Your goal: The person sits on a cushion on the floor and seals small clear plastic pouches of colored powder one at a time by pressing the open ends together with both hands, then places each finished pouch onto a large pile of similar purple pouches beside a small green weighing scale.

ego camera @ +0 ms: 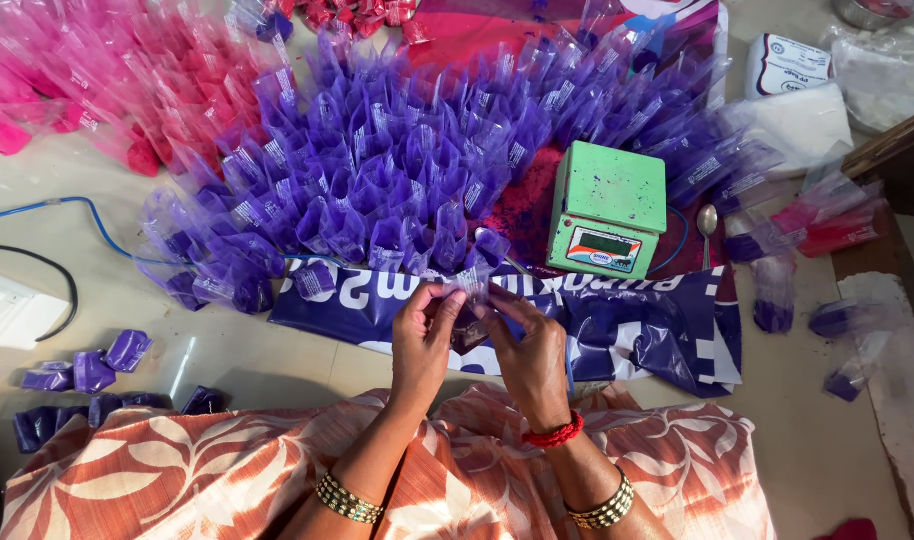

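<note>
Purple packets (377, 180) crowd the pale floor (827, 440) before both hands (477, 340).

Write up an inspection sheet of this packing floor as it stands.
Surface: pale floor, partly covered by a blue printed sheet.
Job's things: small clear pouch pinched by both hands; open pouches of purple powder massed behind; folded purple packets at left.
Clutter: pink powder pouches, spoon, white packs.
Fingers: left hand and right hand closed on the pouch.
Cables: blue cable; black cable to a white socket board.
Surroundings: green weighing scale, wooden edge.
</note>
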